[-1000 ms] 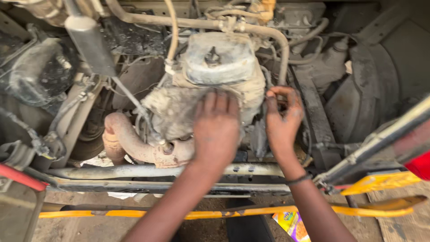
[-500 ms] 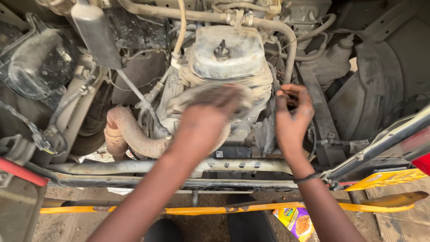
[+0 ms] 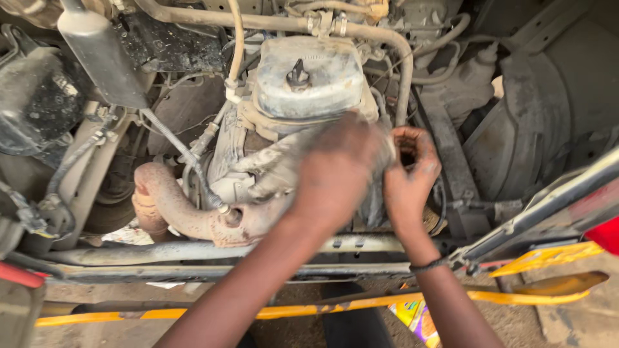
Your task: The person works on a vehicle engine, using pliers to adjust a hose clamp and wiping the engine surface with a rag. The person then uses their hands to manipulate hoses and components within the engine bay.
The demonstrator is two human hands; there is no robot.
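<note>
Both my hands are working at the right side of a dusty engine.

My left hand (image 3: 335,171) is pressing flat, fingers spread open, on the grimy engine block (image 3: 271,161) below its pale top cover (image 3: 306,77). My right hand (image 3: 409,174) is curling its fingers closed beside the block's right edge; I cannot tell what they are pinching. A rusty exhaust pipe (image 3: 174,212) is curving off at the lower left.

A rusty exhaust pipe (image 3: 169,212) curves low on the left beneath a grey metal canister (image 3: 100,55), a tan hose (image 3: 271,22) arches across the top, and yellow bars (image 3: 529,295) with a colourful wrapper (image 3: 416,316) lie near the ground.
</note>
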